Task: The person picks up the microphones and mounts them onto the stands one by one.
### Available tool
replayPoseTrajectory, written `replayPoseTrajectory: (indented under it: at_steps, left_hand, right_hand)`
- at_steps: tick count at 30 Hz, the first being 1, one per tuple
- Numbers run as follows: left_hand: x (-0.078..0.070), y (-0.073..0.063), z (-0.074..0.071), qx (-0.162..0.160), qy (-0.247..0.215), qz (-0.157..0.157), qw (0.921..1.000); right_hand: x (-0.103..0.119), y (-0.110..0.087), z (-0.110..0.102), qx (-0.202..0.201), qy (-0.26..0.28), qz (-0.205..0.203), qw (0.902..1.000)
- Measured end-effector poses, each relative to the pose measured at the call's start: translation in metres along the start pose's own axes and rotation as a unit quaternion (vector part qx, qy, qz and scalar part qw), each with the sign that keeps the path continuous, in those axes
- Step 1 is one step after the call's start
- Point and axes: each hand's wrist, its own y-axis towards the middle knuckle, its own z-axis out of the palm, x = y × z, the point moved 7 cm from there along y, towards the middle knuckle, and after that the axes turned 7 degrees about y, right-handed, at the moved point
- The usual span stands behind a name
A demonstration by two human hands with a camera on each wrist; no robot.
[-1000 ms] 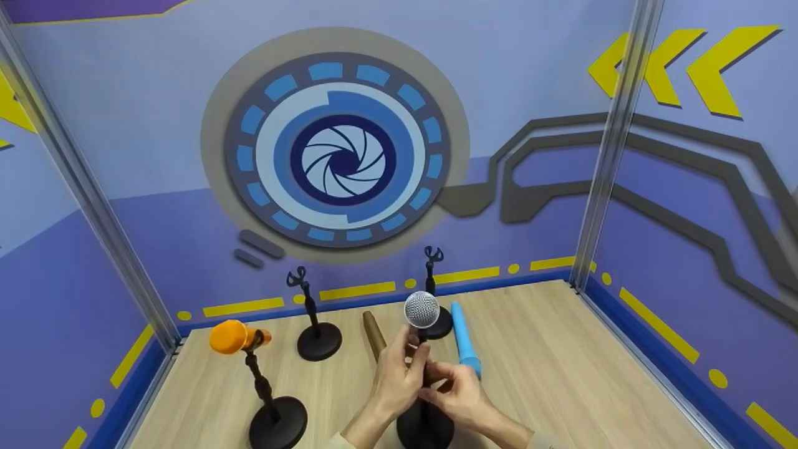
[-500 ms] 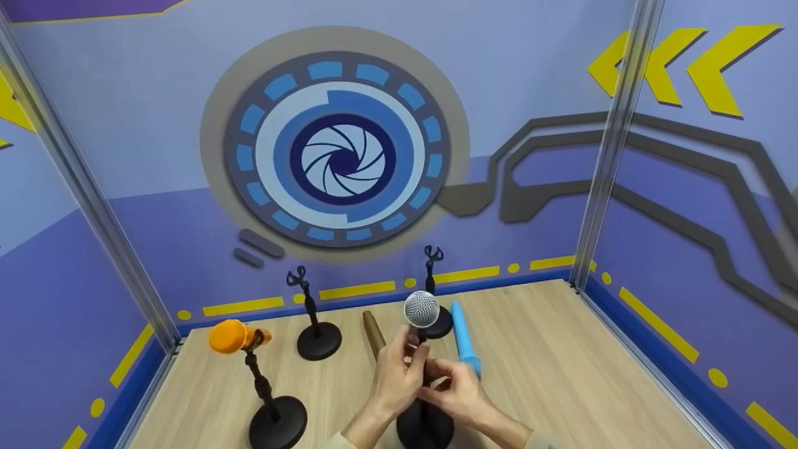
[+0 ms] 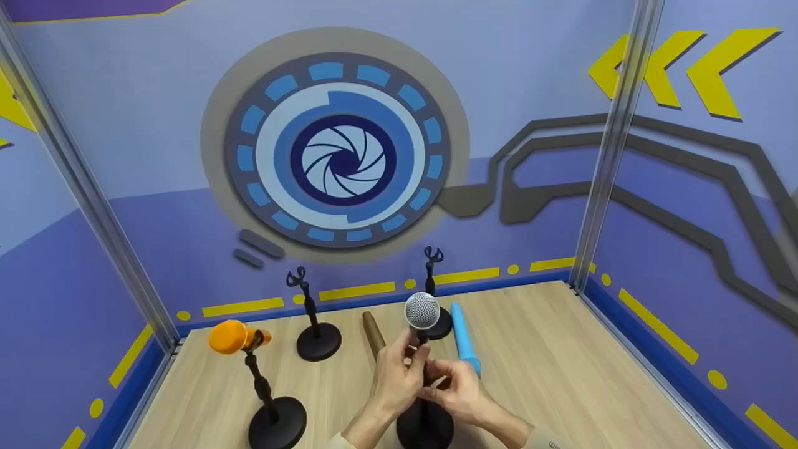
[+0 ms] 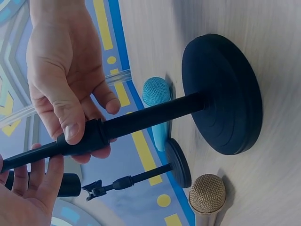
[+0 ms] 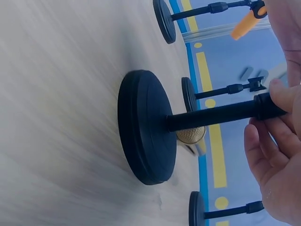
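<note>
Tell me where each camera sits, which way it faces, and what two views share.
Head: worn on the head, facing forward and down at the table and silver-headed microphone; left hand, right hand and sleeves show.
Left wrist: worn there, picture turned sideways, facing the black stand with the blue microphone beyond; parts of both hands show.
Right wrist: worn there, also sideways, facing the same stand with the orange microphone beyond; parts of both hands show.
Shared: both wrist views show that stand and the gold microphone.

Silver ball-shaped mic head (image 3: 422,310) looks like rough metal mesh, black round-based stand (image 4: 223,94) is smooth and kinda matt, pale wood-grain table (image 3: 536,349) pretty matt too.
</note>
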Motion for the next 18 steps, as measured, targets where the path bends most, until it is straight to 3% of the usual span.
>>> replayPoseTrajectory:
  at_steps: [12,18]
  left_hand:
    - [-0.0009,-0.0021,-0.0053,-0.018,0.019,-0.002,0.9997]
    - [0.0005,-0.0032,-0.0056,-0.009,0.024,-0.007,0.9996]
  right_hand:
    - [0.0002,0.0084,0.0041,0.003,-0.014,-0.033,0.9994]
    - [-0.0003,0.0096,0.0058,0.001,-0.01,-0.041,0.9991]
